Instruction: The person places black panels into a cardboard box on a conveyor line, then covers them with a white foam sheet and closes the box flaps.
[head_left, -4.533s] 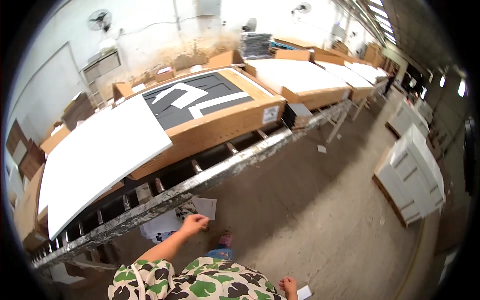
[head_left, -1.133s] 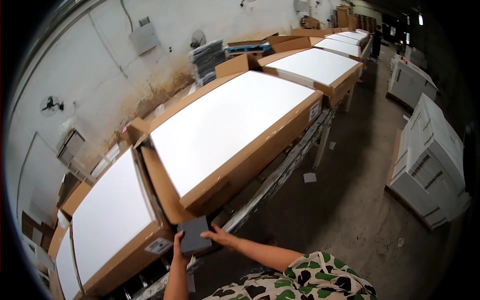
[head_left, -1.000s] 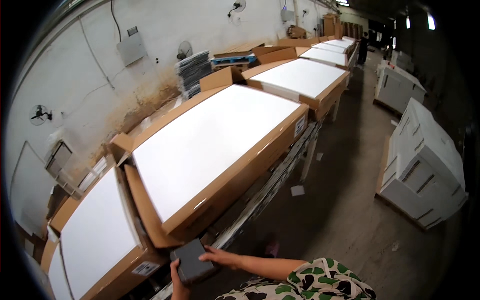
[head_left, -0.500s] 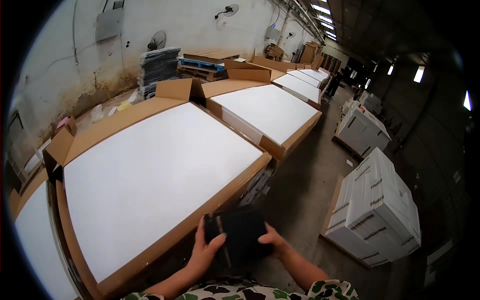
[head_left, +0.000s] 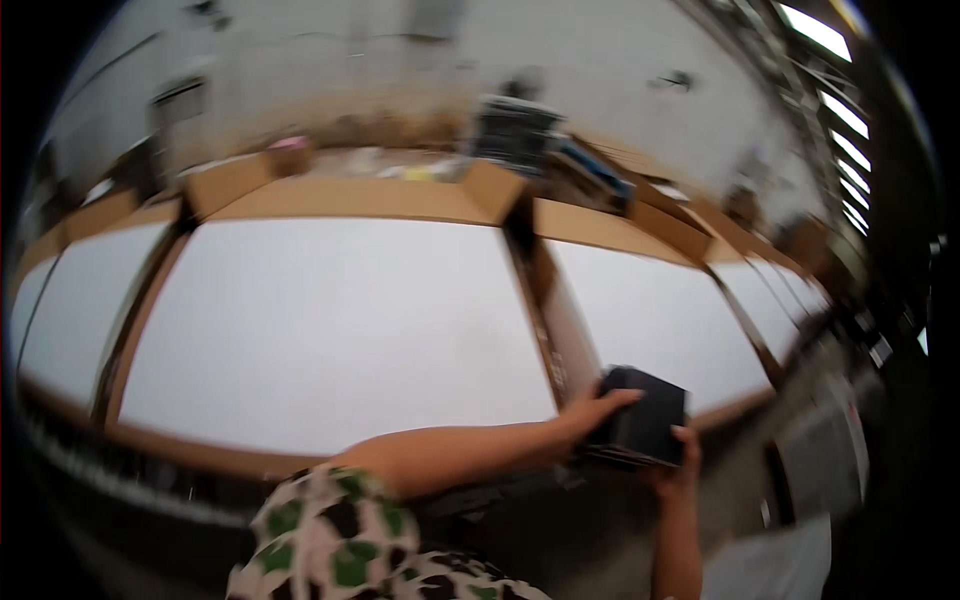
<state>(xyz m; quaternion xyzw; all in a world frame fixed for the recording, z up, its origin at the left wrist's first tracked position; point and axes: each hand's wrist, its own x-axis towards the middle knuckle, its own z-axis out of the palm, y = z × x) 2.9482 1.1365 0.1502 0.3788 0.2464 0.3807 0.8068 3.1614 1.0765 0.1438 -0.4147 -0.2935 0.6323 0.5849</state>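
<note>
I hold a small black box [head_left: 645, 415] in both hands at the lower right of the head view. My left hand [head_left: 592, 412] grips its left side, the forearm reaching across from a camouflage-patterned sleeve [head_left: 345, 540]. My right hand [head_left: 683, 462] holds its right lower corner from below. The box hangs over the near edge of an open cardboard carton [head_left: 560, 330], at the gap between two cartons. A large white panel [head_left: 330, 330] fills the carton to the left of my hands. Another white panel [head_left: 665, 310] lies in the carton just behind the box.
More open cartons with white panels run off to the left [head_left: 70, 290] and to the far right [head_left: 780, 290]. A dark stack [head_left: 515, 130] stands against the stained wall behind them. The picture is motion-blurred.
My view has swung round so the cartons now run across the picture. The black box stays in both hands and has shifted to the right, over the gap between two cartons.
</note>
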